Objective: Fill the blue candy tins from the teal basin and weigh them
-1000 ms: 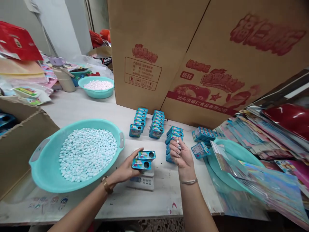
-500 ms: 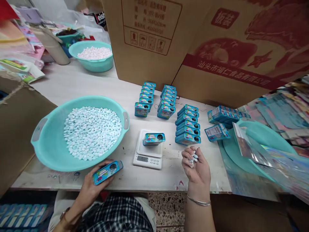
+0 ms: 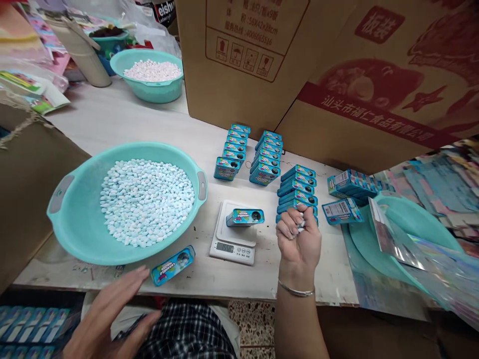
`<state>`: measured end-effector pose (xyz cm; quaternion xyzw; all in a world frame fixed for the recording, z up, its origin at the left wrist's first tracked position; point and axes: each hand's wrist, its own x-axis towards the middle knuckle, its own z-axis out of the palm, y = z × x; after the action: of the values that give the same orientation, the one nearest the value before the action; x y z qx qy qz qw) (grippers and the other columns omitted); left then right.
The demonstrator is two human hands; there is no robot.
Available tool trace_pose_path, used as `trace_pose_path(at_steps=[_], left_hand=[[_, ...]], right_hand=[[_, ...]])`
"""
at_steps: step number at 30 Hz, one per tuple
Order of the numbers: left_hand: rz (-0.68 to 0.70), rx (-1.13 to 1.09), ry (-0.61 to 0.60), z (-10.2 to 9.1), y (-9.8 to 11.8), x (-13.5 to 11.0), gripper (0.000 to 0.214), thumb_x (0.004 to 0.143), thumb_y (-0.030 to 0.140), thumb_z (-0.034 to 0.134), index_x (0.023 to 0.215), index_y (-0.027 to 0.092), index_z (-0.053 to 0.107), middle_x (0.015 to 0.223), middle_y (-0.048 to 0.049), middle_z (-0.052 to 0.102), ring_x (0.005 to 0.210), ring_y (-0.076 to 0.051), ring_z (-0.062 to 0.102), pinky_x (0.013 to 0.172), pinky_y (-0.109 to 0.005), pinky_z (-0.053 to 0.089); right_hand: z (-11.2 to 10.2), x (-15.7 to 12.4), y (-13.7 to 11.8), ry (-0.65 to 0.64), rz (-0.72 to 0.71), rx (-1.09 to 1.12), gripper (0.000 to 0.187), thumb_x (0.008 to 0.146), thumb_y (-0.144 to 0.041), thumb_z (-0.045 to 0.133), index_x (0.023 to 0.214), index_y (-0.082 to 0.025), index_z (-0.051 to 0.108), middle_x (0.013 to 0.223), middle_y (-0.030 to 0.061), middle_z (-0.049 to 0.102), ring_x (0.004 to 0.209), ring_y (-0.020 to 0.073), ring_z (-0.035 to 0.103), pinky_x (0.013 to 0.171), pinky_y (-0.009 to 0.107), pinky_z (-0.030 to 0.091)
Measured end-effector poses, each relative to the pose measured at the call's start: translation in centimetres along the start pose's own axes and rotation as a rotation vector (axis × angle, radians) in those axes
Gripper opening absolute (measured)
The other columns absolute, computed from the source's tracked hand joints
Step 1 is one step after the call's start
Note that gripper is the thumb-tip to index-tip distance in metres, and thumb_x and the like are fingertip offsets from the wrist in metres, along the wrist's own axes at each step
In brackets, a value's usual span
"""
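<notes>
My left hand point(image 3: 116, 311) is open, fingers apart, just short of a blue candy tin point(image 3: 173, 267) that stands at the table's front edge. Several pale candies show between the curled fingers of my right hand point(image 3: 298, 234), which is raised in front of a row of blue tins point(image 3: 297, 187). Another blue tin point(image 3: 245, 217) rests on a small white digital scale point(image 3: 232, 253) with its display lit. Left of the scale, a turquoise basin point(image 3: 75, 227) holds a heap of light blue candies point(image 3: 147, 202).
Two more rows of tins, a left row point(image 3: 232, 149) and a middle row point(image 3: 266, 157), stand before a large cardboard box point(image 3: 239, 94). A basin of pinkish candies point(image 3: 149, 87) is behind. On the right lie tins point(image 3: 342, 211) and a turquoise basin point(image 3: 407, 209) under plastic film.
My left hand has let go of the tin and drawn back toward the lower left. My right hand has risen slightly and closed more tightly around the candies. The view has shifted a little.
</notes>
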<state>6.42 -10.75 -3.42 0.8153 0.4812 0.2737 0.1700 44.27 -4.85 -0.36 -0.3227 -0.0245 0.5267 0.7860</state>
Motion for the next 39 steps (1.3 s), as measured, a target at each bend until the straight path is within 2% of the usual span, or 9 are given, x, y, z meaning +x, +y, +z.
trace_pose_path(at_steps=[3,7,13,17,22,25,28,34,39], left_hand=[[-0.068,-0.174,0.079,0.6,3.5,5.6,0.066,0.085,0.028,0.066,0.144,0.034,0.038,0.130,-0.0038,0.058,0.118,-0.026,0.057,0.105,-0.044,0.047],[0.000,-0.286,-0.072,2.1,6.8,11.5,0.062,0.087,0.032,0.065,0.142,0.030,0.038,0.138,-0.0059,0.052,0.127,-0.027,0.050,0.107,-0.044,0.045],[0.157,-0.219,-0.261,4.9,7.4,16.2,0.071,0.084,0.032,0.066,0.145,0.020,0.033,0.143,-0.0134,0.048,0.132,-0.029,0.045,0.111,-0.048,0.038],[0.144,-0.096,-0.404,8.0,7.9,18.9,0.071,0.075,0.032,0.074,0.136,0.013,0.043,0.134,-0.0182,0.056,0.125,-0.034,0.052,0.102,-0.047,0.044],[0.014,-0.090,-0.455,10.4,8.7,20.2,0.033,0.077,0.032,0.070,0.106,0.019,0.058,0.092,-0.0069,0.070,0.086,-0.026,0.067,0.072,-0.032,0.048],[0.058,-0.218,-0.360,10.0,8.8,19.8,0.025,0.079,0.024,0.065,0.103,0.020,0.059,0.097,-0.0051,0.066,0.088,-0.022,0.064,0.075,-0.031,0.047],[0.151,-0.312,-0.295,8.8,9.1,19.4,0.026,0.081,0.019,0.061,0.107,0.021,0.059,0.100,-0.0037,0.058,0.088,-0.018,0.060,0.077,-0.029,0.047],[0.385,-0.159,-0.315,6.2,11.5,20.0,0.039,0.080,0.009,0.057,0.116,0.025,0.060,0.105,-0.0049,0.054,0.091,-0.020,0.055,0.081,-0.034,0.045],[0.489,0.104,-0.396,6.6,12.5,20.9,0.025,0.082,0.011,0.054,0.102,0.021,0.064,0.100,-0.0067,0.055,0.088,-0.023,0.054,0.076,-0.036,0.043]], right_hand=[[1.3,0.2,0.3,-0.025,-0.033,-0.052,0.016,0.093,-0.031,0.058,0.083,-0.020,0.053,0.058,-0.0101,0.036,0.039,0.0030,0.032,0.034,0.014,0.027],[1.3,-0.2,0.1,-0.045,-0.016,-0.101,0.016,0.092,-0.033,0.060,0.085,-0.020,0.055,0.058,-0.0105,0.036,0.039,0.0027,0.031,0.033,0.013,0.027],[-2.0,-1.0,-0.7,0.002,0.055,0.008,0.012,0.094,-0.028,0.056,0.085,-0.019,0.055,0.057,-0.0096,0.039,0.039,0.0035,0.035,0.033,0.013,0.031],[-4.2,-1.2,0.2,0.060,0.179,0.133,0.009,0.089,-0.021,0.060,0.082,-0.020,0.055,0.060,-0.0075,0.047,0.046,0.0043,0.046,0.035,0.011,0.037],[-5.8,-0.8,2.2,0.157,0.163,0.159,0.014,0.084,-0.012,0.063,0.076,-0.022,0.058,0.066,-0.0051,0.060,0.062,0.0079,0.062,0.056,0.020,0.057],[-5.7,-0.6,2.8,0.254,0.069,0.134,0.016,0.086,-0.013,0.060,0.074,-0.023,0.059,0.070,-0.0045,0.066,0.069,0.0102,0.068,0.073,0.029,0.062],[-4.5,-0.8,3.0,0.318,0.106,0.200,0.018,0.092,-0.018,0.054,0.075,-0.022,0.060,0.077,-0.0010,0.070,0.080,0.0122,0.071,0.081,0.032,0.061],[-1.5,-1.8,3.6,0.357,0.198,0.335,0.022,0.097,-0.021,0.047,0.080,-0.019,0.062,0.081,0.0016,0.070,0.081,0.0122,0.070,0.079,0.029,0.060],[-1.0,-2.0,5.0,0.318,0.227,0.369,0.022,0.096,-0.019,0.050,0.077,-0.018,0.062,0.072,-0.0003,0.067,0.071,0.0109,0.067,0.072,0.025,0.059]])
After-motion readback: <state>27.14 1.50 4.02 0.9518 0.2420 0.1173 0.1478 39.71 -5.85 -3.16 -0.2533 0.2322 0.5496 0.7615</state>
